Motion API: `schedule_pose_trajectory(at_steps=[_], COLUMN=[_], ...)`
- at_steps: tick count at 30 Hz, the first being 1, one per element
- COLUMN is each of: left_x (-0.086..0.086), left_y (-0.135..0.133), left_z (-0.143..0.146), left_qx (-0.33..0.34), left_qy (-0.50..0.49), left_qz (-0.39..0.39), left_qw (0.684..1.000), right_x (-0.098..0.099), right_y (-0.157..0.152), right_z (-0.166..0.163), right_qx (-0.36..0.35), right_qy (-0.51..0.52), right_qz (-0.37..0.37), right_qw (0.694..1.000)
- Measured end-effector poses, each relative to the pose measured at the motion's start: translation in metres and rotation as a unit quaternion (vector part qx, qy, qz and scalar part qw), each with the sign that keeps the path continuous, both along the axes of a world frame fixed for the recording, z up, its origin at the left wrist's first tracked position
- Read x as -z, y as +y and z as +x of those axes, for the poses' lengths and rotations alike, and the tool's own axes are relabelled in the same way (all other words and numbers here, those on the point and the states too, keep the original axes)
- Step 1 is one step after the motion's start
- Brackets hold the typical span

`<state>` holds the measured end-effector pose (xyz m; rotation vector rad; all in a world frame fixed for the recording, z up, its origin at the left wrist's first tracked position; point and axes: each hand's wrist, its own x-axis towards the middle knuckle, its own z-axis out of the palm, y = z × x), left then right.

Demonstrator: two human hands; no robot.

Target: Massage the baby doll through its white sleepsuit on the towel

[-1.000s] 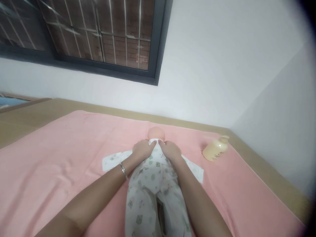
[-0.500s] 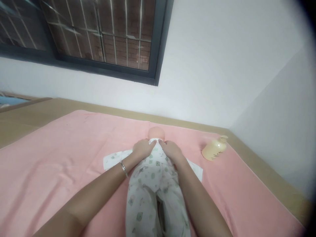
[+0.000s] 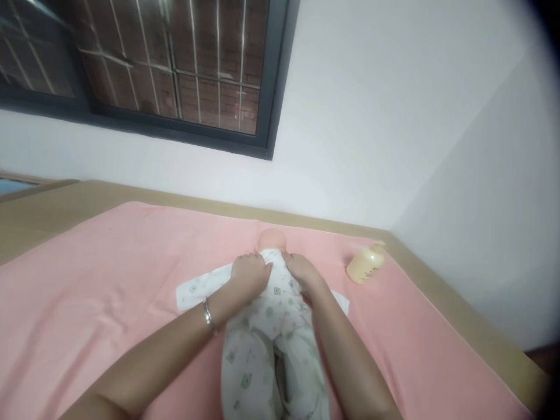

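Observation:
A baby doll point(image 3: 276, 318) in a white outfit with small printed patterns lies stretched out, its bald head point(image 3: 272, 240) away from me and its legs toward me. Its face does not show. My left hand point(image 3: 250, 275) is curled over the left shoulder of the outfit, thumb along the upper body. On the opposite shoulder, my right hand point(image 3: 305, 273) closes round the cloth with its thumb close to the collar. The fingertips of both hands are partly hidden. White sleeves point(image 3: 196, 290) spread out to both sides beneath my arms.
A pink sheet point(image 3: 109, 251) with wrinkles at left covers a wooden surface point(image 3: 48, 224). At right stands a yellowish pump bottle point(image 3: 365, 265), slightly tilted in view. Behind are a white wall point(image 3: 341, 128) and a dark-framed window point(image 3: 266, 116) with bars.
My left hand has shifted slightly back from the collar, its thumb now lower and farther from the right thumb. The whole view has moved a little.

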<state>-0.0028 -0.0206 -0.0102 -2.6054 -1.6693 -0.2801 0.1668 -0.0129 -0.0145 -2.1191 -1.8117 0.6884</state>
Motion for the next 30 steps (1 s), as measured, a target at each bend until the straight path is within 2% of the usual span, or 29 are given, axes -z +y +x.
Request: schedule_pose_trajectory(at_steps=[4, 8, 11, 13, 16, 19, 21, 24, 28, 30], left_x=[-0.010, -0.010, -0.005, -0.002, -0.002, -0.003, -0.003, 0.001, 0.004, 0.003], left_y=[-0.012, 0.014, 0.030, 0.026, 0.007, -0.007, -0.005, 0.013, 0.037, 0.036], left_z=[0.002, -0.006, -0.011, -0.010, -0.003, 0.001, 0.000, -0.006, -0.011, -0.011], left_qx=[0.014, -0.024, -0.034, -0.028, 0.002, 0.033, 0.028, -0.001, -0.051, -0.067], left_qy=[0.011, -0.017, -0.021, -0.009, 0.017, 0.010, -0.012, -0.048, -0.073, -0.058], left_qz=[0.001, -0.100, -0.148, -0.098, 0.011, 0.036, 0.016, -0.036, -0.140, -0.147], left_qw=[1.000, 0.995, 0.988, 0.995, 1.000, 0.999, 0.999, 0.998, 0.986, 0.985], right_x=[-0.005, -0.025, -0.036, -0.033, -0.018, -0.002, 0.000, -0.008, -0.021, -0.020], right_y=[-0.003, -0.022, -0.031, -0.029, -0.013, 0.002, 0.004, -0.006, -0.023, -0.023], right_z=[0.006, 0.000, -0.003, -0.002, 0.002, 0.006, 0.007, 0.000, -0.015, -0.019], right_qx=[-0.017, -0.065, -0.097, -0.101, -0.070, -0.030, -0.017, -0.013, -0.048, -0.062], right_qy=[-0.008, -0.070, -0.030, -0.013, -0.030, -0.041, -0.046, -0.061, -0.096, -0.099], right_qz=[-0.018, 0.016, 0.016, 0.014, 0.021, 0.011, 0.005, 0.007, 0.042, 0.059], right_qw=[1.000, 0.995, 0.995, 0.995, 0.997, 0.999, 0.999, 0.998, 0.993, 0.991])
